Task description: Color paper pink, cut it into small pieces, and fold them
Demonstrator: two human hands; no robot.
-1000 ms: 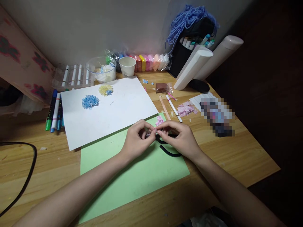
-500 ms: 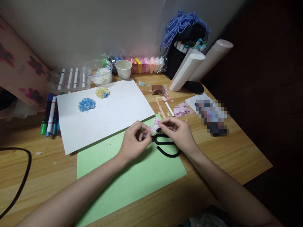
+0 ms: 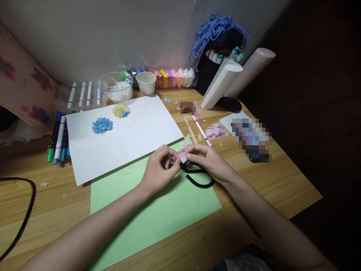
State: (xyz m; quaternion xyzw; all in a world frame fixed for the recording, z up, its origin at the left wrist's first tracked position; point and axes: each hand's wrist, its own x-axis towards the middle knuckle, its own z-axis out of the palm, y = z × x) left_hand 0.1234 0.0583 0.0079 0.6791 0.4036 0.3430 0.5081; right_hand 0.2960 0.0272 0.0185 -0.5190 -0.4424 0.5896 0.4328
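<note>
Between my two hands is a small pink paper piece. My left hand pinches its left side, and my right hand pinches its right side with thumb and forefinger. Black-handled scissors lie under my hands on the green paper; their blades are hidden. Just beyond my fingers lies another pink scrap. A white sheet overlaps the green one, bearing a blue crumbled paper cluster and a yellow one with some blue at its edge.
Pink paper scraps, a white marker and a wooden stick lie to the right. A paper cup, a clear bowl and bagged coloured clay line the wall. A black cable curves at left.
My right hand has lowered slightly toward the left, closing in on my left fingertips. The pink piece now sits between both hands, with another scrap showing separately behind.
</note>
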